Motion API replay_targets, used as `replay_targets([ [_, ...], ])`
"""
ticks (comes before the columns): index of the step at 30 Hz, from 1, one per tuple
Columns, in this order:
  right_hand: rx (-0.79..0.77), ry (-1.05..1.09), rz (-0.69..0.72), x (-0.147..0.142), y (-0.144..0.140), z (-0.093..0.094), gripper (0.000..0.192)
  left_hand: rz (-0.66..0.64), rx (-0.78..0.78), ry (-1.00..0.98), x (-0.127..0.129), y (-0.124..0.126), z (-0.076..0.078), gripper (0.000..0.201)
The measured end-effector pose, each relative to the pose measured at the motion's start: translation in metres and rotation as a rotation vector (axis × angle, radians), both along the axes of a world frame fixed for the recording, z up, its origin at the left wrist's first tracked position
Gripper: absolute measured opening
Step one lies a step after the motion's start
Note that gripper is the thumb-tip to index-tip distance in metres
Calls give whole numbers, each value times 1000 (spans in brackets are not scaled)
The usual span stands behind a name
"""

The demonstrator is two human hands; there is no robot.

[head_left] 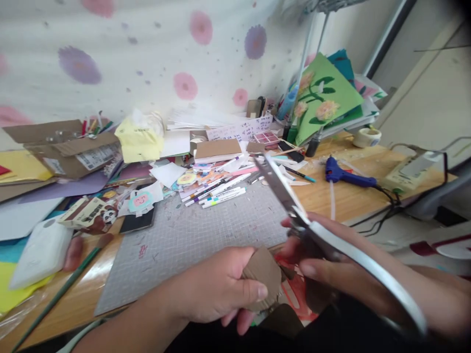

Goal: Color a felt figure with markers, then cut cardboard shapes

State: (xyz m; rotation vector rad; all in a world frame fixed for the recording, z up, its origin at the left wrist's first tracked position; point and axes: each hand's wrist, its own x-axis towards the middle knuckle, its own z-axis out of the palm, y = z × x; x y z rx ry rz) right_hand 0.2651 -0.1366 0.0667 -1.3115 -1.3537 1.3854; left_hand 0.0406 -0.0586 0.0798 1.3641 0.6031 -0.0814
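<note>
My left hand [217, 287] pinches a small brown cardboard piece [264, 275] between thumb and fingers, low in the middle of the view. My right hand [342, 274] grips a large pair of scissors [290, 201] with grey handles; the metal blades point up and away to the left, above the cardboard. Both hands hover over the near edge of a grey gridded cutting mat [206, 230] on the wooden desk [353, 196]. Red-and-white paper [294, 289] lies under the hands.
Several marker pens [217, 191] lie at the mat's far edge. A blue glue gun [346, 174] with black cord rests to the right. Paper scraps, stickers, an open cardboard box [69, 147], a green flower card [324, 95] and a green stick [62, 289] clutter the desk.
</note>
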Motion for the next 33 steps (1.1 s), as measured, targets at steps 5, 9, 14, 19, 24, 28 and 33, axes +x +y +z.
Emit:
replay_targets([
  [5, -94, 72, 69, -24, 22, 5, 43, -119, 54, 88, 5, 4, 5, 8],
  [9, -107, 66, 28, -35, 30, 6, 45, -7, 71, 127, -1, 9, 9, 7],
  [14, -62, 222, -150, -46, 47, 12, 53, 450, 15, -66, -6, 6, -10, 27],
  [19, -97, 248, -234, -55, 55, 13, 52, 684, -56, -217, 4, -9, -33, 34],
  [24, -149, 182, -265, -56, 52, 11, 56, 792, -69, -208, 10, -12, -32, 32],
  [28, -169, 137, -265, -53, 44, 10, 57, 788, -176, -236, 12, -14, -31, 29],
  [33, -151, 23, -188, -35, 32, 4, 60, 760, -246, -229, 14, -18, -29, 25],
])
